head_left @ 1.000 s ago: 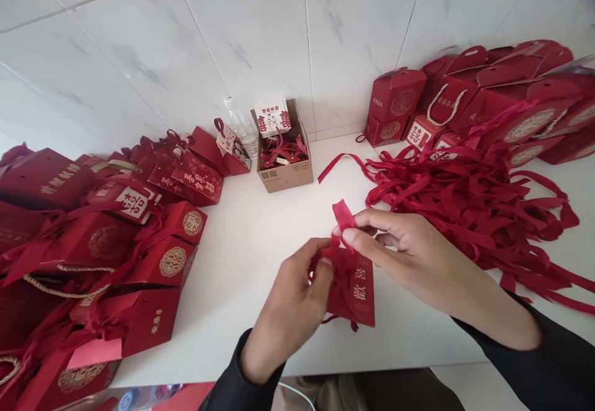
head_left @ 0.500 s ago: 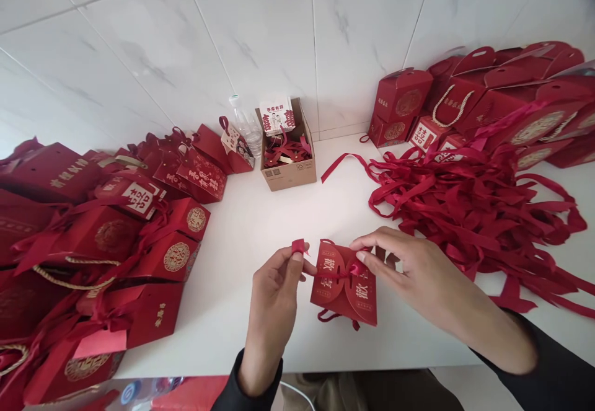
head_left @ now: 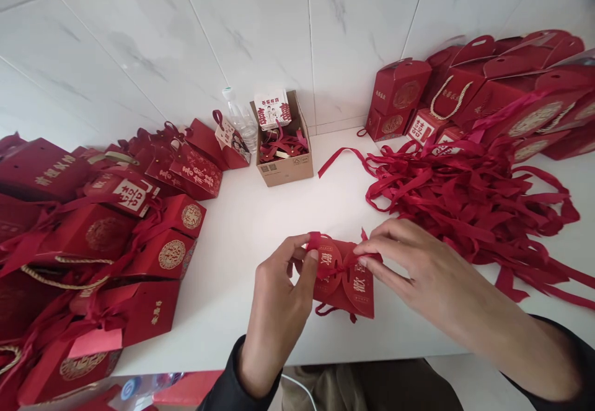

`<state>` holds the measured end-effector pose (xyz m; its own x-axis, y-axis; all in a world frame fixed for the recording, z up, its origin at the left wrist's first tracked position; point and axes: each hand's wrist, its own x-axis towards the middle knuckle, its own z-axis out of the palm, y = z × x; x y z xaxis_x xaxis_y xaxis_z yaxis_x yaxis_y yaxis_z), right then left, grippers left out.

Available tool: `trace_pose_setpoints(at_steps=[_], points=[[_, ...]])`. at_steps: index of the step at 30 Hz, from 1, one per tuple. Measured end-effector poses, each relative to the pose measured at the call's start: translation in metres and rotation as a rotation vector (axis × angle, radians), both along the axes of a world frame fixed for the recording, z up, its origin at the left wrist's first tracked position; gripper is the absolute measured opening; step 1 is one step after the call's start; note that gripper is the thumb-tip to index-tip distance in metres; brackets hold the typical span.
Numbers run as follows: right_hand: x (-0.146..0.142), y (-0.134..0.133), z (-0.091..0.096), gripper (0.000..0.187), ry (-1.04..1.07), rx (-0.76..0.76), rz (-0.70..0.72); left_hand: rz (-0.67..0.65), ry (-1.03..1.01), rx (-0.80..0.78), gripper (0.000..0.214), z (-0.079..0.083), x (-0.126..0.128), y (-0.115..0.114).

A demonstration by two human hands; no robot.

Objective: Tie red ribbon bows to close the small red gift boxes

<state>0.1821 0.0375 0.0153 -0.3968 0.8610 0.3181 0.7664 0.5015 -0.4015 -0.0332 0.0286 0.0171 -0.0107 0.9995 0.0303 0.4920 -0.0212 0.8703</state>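
A small red gift box with pale Chinese characters lies on the white table in front of me. Red ribbon crosses its top and is knotted near the middle. My left hand pinches one part of the ribbon between thumb and forefinger at the box's left edge. On the other side, my right hand pinches another part of the ribbon, just right of the knot. Dark red cords stick out at the box's near edge. A large pile of loose red ribbons lies to the right.
Red gift boxes are stacked along the left, and more boxes stand at the back right. By the tiled wall are an open cardboard box with small red items and a clear plastic bottle. The table's front edge is close to me.
My left hand has moved right, from beside the box to its left edge, with ribbon in its fingers. My right hand has kept its pinch near the knot, with more ribbon showing there.
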Motion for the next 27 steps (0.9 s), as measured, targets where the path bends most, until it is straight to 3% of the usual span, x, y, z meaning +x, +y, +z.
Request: trace_pose_setpoints(at_steps=[2, 5, 7, 11, 14, 17, 23, 27], points=[[-0.007, -0.002, 0.003, 0.022, 0.057, -0.016, 0.046, -0.025, 0.087, 0.072, 0.011, 0.006, 0.004, 0.000], [-0.019, -0.001, 0.007, 0.030, 0.133, -0.021, 0.104, -0.128, 0.175, 0.199, 0.019, 0.014, 0.008, -0.002], [-0.024, 0.002, 0.007, 0.020, 0.156, -0.046, 0.100, -0.176, 0.177, 0.236, 0.022, 0.016, 0.007, -0.003], [-0.025, 0.006, 0.007, 0.016, 0.215, -0.057, 0.063, -0.188, 0.176, 0.216, 0.028, 0.014, -0.003, -0.002], [-0.023, 0.008, 0.009, 0.014, 0.225, -0.061, 0.022, -0.243, 0.179, 0.127, 0.014, 0.010, -0.011, 0.002], [-0.020, 0.009, 0.013, 0.013, 0.218, -0.124, -0.003, -0.262, 0.039, 0.055, 0.012, 0.006, -0.012, 0.002], [-0.014, 0.010, 0.021, 0.021, 0.297, -0.216, 0.000, -0.208, -0.204, 0.135, 0.008, -0.003, -0.003, -0.007], [-0.007, 0.012, 0.020, 0.021, 0.280, -0.250, 0.026, -0.212, -0.420, 0.096, 0.008, -0.011, 0.005, -0.004]])
